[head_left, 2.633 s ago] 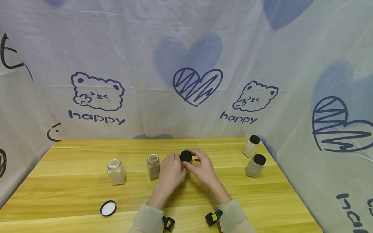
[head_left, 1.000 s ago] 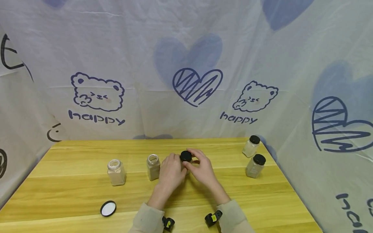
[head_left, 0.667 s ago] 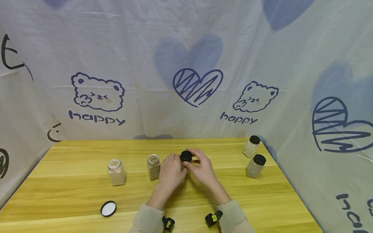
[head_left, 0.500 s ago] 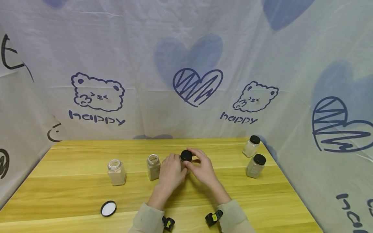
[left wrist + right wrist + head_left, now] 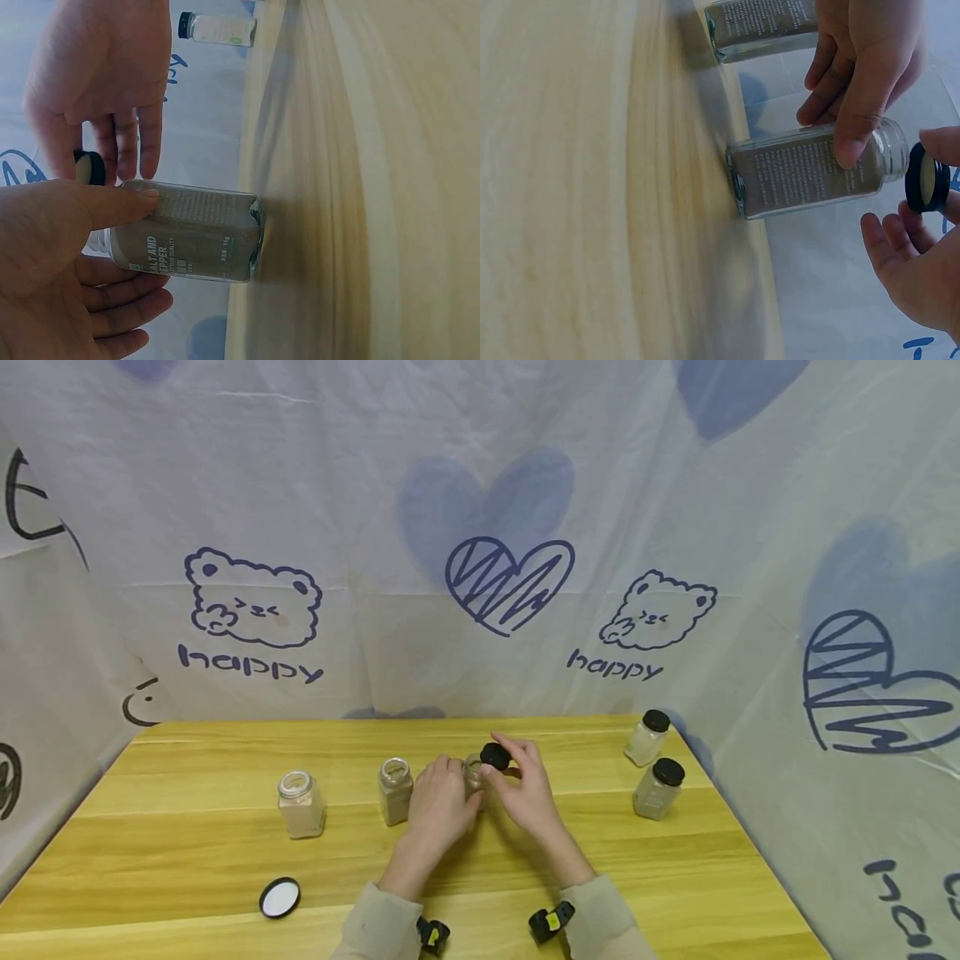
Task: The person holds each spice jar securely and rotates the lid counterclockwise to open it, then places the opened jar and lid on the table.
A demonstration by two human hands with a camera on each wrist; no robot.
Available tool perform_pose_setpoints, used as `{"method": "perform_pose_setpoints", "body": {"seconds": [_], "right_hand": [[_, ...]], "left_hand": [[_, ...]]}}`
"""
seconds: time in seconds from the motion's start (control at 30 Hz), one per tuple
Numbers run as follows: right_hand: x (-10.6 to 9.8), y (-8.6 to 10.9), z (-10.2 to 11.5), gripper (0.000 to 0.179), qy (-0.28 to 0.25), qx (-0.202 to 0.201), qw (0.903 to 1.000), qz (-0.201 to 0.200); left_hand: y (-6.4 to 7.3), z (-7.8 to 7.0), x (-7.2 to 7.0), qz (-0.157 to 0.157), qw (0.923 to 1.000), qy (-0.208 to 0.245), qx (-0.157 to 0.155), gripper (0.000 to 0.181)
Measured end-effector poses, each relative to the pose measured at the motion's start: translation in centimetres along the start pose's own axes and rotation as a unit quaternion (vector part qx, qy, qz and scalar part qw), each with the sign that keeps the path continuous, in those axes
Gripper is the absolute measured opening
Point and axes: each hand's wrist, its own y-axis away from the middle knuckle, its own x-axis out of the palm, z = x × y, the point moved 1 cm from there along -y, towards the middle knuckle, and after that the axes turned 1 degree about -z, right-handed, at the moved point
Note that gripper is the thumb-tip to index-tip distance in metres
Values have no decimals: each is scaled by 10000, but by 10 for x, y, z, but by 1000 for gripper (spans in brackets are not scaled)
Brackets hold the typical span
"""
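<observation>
My left hand (image 5: 442, 797) grips a square glass jar of brownish powder (image 5: 195, 232), labelled salt and pepper, which stands upright on the table. Its threaded mouth is bare. Between the thumb and fingers of my right hand (image 5: 528, 785) is a black screw lid (image 5: 928, 180), tilted and apart from the jar mouth, just to its right. The pale inside of the lid shows in the right wrist view. Close by on the left of my left hand stands an uncapped jar (image 5: 395, 793) of similar brown powder.
Another uncapped jar (image 5: 302, 810) with paler contents stands farther left. A loose black-rimmed lid (image 5: 280, 897) lies white side up near the front left. Two capped jars, a rear one (image 5: 647, 739) and a nearer one (image 5: 657, 789), stand at the right edge of the wooden table (image 5: 675, 893).
The black lid has come off the jar; my right hand has lifted it slightly up and to the right. My left hand and the jar stay in place.
</observation>
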Motion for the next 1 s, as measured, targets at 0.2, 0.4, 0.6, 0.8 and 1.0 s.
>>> {"method": "perform_pose_setpoints", "body": {"seconds": [0.2, 0.4, 0.6, 0.8, 1.0], "right_hand": [[-6, 3, 2, 45, -139, 169, 9997, -126], [-17, 12, 0, 46, -392, 479, 9979, -197], [-33, 18, -1, 46, -696, 834, 9941, -2], [-46, 26, 2, 50, -650, 1150, 9900, 502], [-49, 39, 1, 53, -546, 1208, 9848, 1125]], "left_hand": [[2, 0, 0, 44, 9999, 84, -115, 51], [3, -1, 2, 109, 9996, 201, -160, 52], [1, 1, 0, 126, 9995, 196, -195, 51], [-1, 1, -3, 121, 9995, 197, -222, 50], [-2, 2, -2, 69, 9997, 173, -175, 49]]}}
